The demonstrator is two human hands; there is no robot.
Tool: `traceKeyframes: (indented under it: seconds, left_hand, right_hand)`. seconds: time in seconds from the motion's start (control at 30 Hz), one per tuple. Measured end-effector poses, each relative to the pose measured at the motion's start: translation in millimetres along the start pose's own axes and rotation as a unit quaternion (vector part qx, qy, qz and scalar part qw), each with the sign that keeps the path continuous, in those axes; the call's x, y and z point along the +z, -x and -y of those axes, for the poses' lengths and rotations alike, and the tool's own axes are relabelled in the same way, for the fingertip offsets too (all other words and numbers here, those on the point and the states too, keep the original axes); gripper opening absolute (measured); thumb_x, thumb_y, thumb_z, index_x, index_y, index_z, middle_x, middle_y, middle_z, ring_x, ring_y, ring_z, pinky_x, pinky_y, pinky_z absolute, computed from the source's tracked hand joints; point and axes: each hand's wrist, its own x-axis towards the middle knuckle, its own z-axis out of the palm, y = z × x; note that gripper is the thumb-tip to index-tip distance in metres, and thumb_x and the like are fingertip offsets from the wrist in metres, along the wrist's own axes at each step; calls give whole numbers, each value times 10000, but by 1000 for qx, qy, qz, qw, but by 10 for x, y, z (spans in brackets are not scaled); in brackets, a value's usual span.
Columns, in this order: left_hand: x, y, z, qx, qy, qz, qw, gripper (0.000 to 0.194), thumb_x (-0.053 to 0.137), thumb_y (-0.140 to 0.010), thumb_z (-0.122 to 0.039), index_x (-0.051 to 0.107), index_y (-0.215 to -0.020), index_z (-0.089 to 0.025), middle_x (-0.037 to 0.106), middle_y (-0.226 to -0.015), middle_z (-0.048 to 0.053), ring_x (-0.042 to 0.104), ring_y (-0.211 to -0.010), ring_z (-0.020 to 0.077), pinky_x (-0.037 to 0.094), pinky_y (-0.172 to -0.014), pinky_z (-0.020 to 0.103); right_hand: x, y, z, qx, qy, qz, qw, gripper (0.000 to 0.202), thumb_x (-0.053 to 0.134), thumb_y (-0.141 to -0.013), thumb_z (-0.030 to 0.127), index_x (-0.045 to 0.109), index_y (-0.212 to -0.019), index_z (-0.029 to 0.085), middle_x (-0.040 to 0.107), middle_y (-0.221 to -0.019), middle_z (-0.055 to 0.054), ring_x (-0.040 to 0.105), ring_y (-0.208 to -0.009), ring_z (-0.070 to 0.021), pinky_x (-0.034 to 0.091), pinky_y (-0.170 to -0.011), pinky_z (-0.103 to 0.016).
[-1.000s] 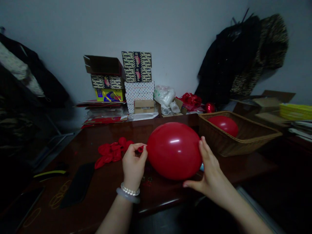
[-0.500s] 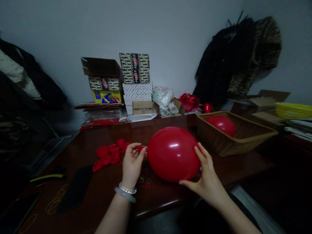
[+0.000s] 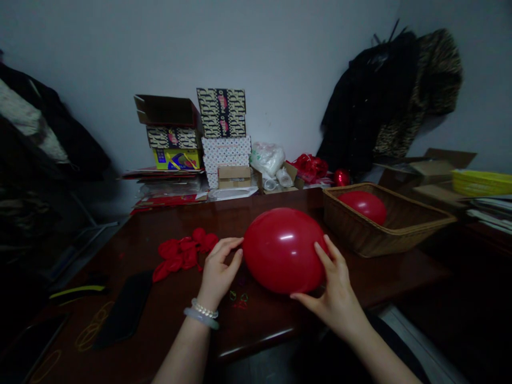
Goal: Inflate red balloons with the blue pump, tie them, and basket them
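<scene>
A large inflated red balloon (image 3: 284,250) is held above the front of the dark table. My right hand (image 3: 338,290) grips its right side, fingers on the upper flank and thumb underneath. At the balloon's left end is my left hand (image 3: 221,266), thumb and fingers apart, fingertips at the balloon's edge; the neck is not visible. Left of that hand lies a pile of uninflated red balloons (image 3: 182,253). Small green and red rubber bands (image 3: 240,301) lie on the table below the balloon.
A wicker basket (image 3: 400,234) with another inflated red balloon (image 3: 365,207) stands at the right. A black flat object (image 3: 124,309) and yellowish rubber bands (image 3: 93,330) lie at the left. Stacked boxes (image 3: 226,154) line the wall, beside a plastic bag (image 3: 268,159).
My left hand's fingers have loosened from the balloon's neck and spread apart. My right hand and the balloon have shifted slightly, with the right hand still gripping it.
</scene>
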Motion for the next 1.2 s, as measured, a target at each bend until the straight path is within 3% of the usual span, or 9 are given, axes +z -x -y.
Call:
traceKeyframes:
  seconds: [0.07, 0.13, 0.23, 0.43, 0.73, 0.93, 1.2]
  left_hand:
    - [11, 24, -7, 33, -43, 14, 998, 444, 564, -896, -354, 538, -1321, -228, 527, -1355, 130, 492, -1260, 244, 384, -1055, 456]
    - [25, 39, -32, 92, -95, 35, 991, 779, 650, -811, -484, 316, -1476, -256, 344, -1510, 158, 331, -1387, 303, 283, -1109, 535]
    - [64, 49, -91, 194, -170, 70, 964, 1072, 728, -682, -582, 144, -1524, -270, 225, -1561, 187, 199, -1435, 362, 182, -1122, 612]
    - [198, 90, -171, 232, -237, 56, 942, 937, 693, -795, -411, 127, -1523, -251, 348, -1505, 204, 293, -1407, 336, 168, -1126, 625]
    - [477, -6, -301, 235, -186, 22, 954, 940, 705, -793, -354, 125, -1527, -258, 318, -1527, 183, 316, -1398, 322, 369, -1081, 538]
    - [917, -357, -614, 261, -138, 6, 955, 943, 711, -789, -343, 124, -1524, -285, 326, -1525, 171, 328, -1391, 331, 364, -1085, 552]
    - [1672, -899, -993, 306, -96, -13, 947, 915, 699, -797, -366, 139, -1512, -255, 337, -1514, 186, 305, -1405, 317, 278, -1117, 581]
  right_hand:
    - [1, -6, 0, -9, 4, -13, 1000, 1076, 835, -670, 284, 156, -1503, 320, 120, -1575, -135, 196, -1430, -399, 304, -1092, -661]
    - [-1, -14, 0, -13, 4, -23, 1000, 1074, 830, -677, 276, 146, -1504, 330, 104, -1580, -133, 187, -1432, -404, 318, -1078, -670]
    - [-6, -27, -6, -19, 9, -37, 999, 1075, 831, -674, 281, 150, -1503, 334, 101, -1583, -132, 189, -1431, -410, 321, -1075, -672]
    - [-37, -46, -21, -34, 30, -54, 998, 1048, 817, -686, 248, 165, -1502, 340, 120, -1579, -124, 191, -1431, -408, 309, -1084, -664]
    - [-350, -188, -154, -55, 51, -60, 995, 1016, 800, -696, 210, 183, -1494, 334, 112, -1581, -125, 169, -1441, -391, 304, -1096, -643]
    - [-813, -392, -436, -70, 96, -87, 989, 1006, 782, -720, 235, 153, -1494, 371, 104, -1580, -121, 164, -1436, -410, 304, -1060, -690]
    - [-1449, -657, -916, -81, 178, -105, 975, 1049, 798, -702, 279, 125, -1503, 362, 66, -1590, -113, 124, -1442, -416, 287, -1072, -681]
